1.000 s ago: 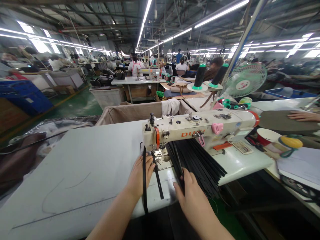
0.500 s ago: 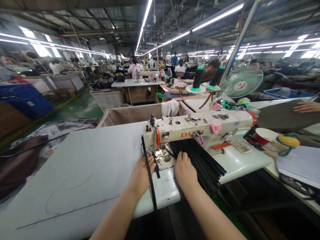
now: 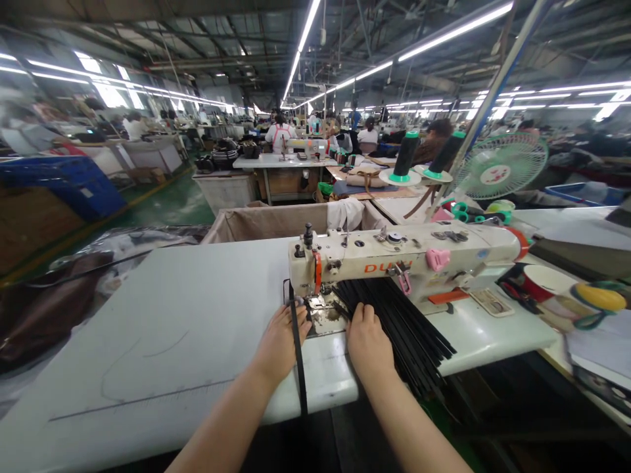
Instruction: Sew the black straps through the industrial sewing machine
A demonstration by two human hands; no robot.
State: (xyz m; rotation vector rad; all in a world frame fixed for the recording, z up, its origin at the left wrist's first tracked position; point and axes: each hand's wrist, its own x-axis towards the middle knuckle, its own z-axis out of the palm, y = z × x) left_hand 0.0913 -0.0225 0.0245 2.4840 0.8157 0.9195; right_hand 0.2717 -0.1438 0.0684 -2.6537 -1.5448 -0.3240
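Observation:
My left hand is at the left of the needle plate, its fingers bent and close together on a black strap. A length of this strap crosses over the fingers and hangs past the table's front edge. My right hand is closed at the plate's right side, its fingertips pinching the end of a thin black strap; the grip is partly hidden. Beside it a bundle of black straps lies under the arm of the sewing machine and droops over the edge. The needle area is hard to make out.
Thread cones and a green fan stand behind the machine. At right are a paper cup and a yellow pincushion-like object. A fabric-lined bin is beyond the white table. Other people sit farther back.
The view has shifted slightly left. The short strap end that stuck out beside my left fingers no longer shows. Both hands stay near the needle plate. Another person's hand at right has left view.

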